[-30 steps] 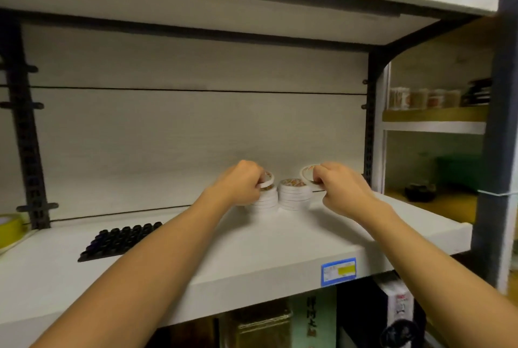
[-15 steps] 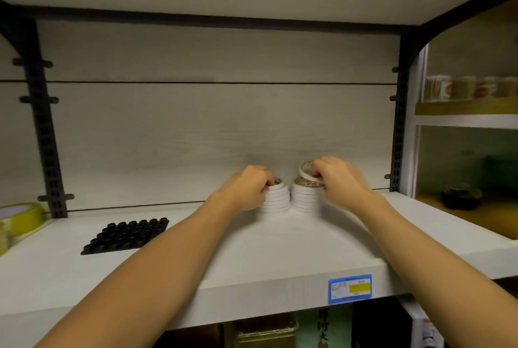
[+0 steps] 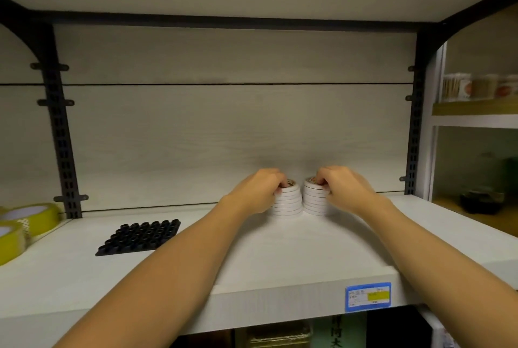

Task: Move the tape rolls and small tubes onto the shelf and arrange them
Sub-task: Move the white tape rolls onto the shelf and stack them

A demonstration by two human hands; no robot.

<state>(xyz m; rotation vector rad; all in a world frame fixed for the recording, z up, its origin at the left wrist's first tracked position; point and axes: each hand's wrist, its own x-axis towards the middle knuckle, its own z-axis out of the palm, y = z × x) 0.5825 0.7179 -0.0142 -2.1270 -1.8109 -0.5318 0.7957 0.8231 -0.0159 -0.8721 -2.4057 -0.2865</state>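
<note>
Two short stacks of thin white tape rolls are sitting side by side on the white shelf board, nearly touching, close to the pale back panel. The left hand is curling over the left stack of white tape rolls, its fingers clamped on the topmost roll, while the right hand is doing the same on the right stack of white tape rolls, fingers pinching the top ring.

These rolls are looking light and stiff, flat discs with smooth rims, so each pile is likely to shear sideways if pushed from the top alone. The safer hold, I'd say, is round the outer rim, thumb on one side and fingers opposite, pressing gently down to keep the layers squared.

Well to the left of the left hand's fingers a black moulded tray of small sockets is lying flat, and further left the yellow translucent tape rolls are resting at the shelf's end.
</note>
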